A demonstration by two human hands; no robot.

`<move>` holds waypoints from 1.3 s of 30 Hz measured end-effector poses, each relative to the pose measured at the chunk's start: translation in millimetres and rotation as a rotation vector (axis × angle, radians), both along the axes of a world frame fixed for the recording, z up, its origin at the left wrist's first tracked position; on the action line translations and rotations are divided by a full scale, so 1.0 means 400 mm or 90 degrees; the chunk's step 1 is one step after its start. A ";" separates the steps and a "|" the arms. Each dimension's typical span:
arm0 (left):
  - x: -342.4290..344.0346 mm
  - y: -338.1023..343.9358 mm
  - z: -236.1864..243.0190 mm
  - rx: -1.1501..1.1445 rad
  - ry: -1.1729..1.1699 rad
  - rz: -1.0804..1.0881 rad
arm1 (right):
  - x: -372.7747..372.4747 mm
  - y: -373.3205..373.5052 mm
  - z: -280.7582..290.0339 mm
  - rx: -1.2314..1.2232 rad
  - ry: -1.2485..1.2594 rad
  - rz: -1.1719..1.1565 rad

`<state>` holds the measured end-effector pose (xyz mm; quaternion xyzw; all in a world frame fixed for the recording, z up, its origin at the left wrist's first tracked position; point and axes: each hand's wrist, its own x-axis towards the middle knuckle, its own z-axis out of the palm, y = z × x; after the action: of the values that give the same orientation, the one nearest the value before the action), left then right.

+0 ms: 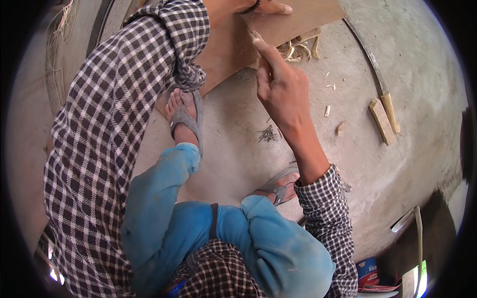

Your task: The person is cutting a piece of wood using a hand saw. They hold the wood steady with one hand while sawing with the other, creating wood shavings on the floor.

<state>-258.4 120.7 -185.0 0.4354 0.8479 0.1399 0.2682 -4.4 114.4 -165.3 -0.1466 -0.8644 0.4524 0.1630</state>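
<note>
At the top edge, my left hand rests on a brown sheet board, a finger stretched along it and the rest partly out of frame. Just below, my right hand is closed, its fingertips together at a straight edge or crease on the board; whatever they hold is hidden. Pale curled wood shavings lie beside the board. A small pile of dark nails lies on the floor below my right hand.
My sandalled feet flank the nails. At right lie a long blade with wooden handle and a wood block on the concrete floor. Cords hang at upper left; a blue-and-red container is at lower right.
</note>
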 end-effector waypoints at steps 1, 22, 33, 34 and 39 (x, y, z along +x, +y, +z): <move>-0.012 -0.018 0.009 0.000 -0.010 0.022 | 0.050 0.002 0.024 -0.012 -0.022 0.017; 0.010 0.008 -0.011 0.019 -0.063 0.010 | 0.051 0.005 0.013 0.021 -0.040 0.001; 0.000 0.003 -0.015 -0.073 -0.038 0.032 | 0.164 0.012 0.034 0.026 -0.078 0.033; 0.006 0.029 -0.038 0.016 -0.069 -0.002 | 0.066 0.014 -0.015 0.038 -0.047 0.009; -0.059 -0.051 -0.097 0.130 0.037 0.012 | 0.096 0.015 0.019 -0.030 -0.042 0.031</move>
<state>-281.8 100.2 -223.7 0.4566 0.8405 0.2154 0.1964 34.0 120.3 -157.5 -0.1442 -0.8617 0.4715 0.1197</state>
